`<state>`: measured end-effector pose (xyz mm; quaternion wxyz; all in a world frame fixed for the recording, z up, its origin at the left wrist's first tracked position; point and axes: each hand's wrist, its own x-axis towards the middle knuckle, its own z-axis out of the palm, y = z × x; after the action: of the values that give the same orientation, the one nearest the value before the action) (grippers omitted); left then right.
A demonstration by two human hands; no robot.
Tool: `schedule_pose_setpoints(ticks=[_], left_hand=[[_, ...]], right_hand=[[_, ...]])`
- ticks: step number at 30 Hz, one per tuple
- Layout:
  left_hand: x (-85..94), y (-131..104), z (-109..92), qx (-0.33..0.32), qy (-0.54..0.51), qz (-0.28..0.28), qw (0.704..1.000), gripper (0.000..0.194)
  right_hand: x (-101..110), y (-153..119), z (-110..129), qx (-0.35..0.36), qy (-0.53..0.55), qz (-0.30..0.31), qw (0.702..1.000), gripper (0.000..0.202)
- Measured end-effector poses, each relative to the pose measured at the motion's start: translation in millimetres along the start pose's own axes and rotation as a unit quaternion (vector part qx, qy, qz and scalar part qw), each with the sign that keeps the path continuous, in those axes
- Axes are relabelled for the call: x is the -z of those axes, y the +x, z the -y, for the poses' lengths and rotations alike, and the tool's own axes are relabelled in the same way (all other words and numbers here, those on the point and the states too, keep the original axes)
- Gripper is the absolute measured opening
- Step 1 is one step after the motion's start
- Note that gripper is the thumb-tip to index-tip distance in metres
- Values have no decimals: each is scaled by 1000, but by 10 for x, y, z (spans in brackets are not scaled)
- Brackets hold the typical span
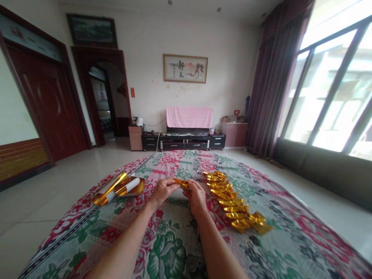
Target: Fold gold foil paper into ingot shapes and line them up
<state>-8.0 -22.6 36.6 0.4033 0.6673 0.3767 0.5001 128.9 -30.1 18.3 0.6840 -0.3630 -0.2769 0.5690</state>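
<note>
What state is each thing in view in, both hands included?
Left hand: pinching the gold foil piece's left end
Right hand: pinching its right end
Gold foil piece: held between both hands
Foil sheets: loosely curled
Shaped foil pieces: lined up
Floral cloth: spread out
Pink cloth: draped
Red door: shut
Curtain: drawn aside

Both forearms are bare, tapering to narrow wrists, and the fingers are bare too.

Low black cabinet: a pink cloth hangs midway between its side edges; a small figurine stands nearer the right edge. Above, framed calligraphy hangs on the wall.
</note>
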Motion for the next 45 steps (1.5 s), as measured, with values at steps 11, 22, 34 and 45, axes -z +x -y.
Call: schedule_pose_setpoints(ticks=[11,22,34,45], left_hand=[[-31,-20,-51,19,-66,1,998,18],[-32,0,-15,23,-58,-48,997,20],[-90,37,16,49,-83,-120,988,25],[-98,57,39,37,-104,-122,986,39]], right_hand=[[19,19,-16,20,-11,-25,999,28],[-16,-16,17,10,19,-15,1000,24],[-16,-32,21,9,15,-9,1000,27],[-2,-19,0,8,8,4,1000,28]])
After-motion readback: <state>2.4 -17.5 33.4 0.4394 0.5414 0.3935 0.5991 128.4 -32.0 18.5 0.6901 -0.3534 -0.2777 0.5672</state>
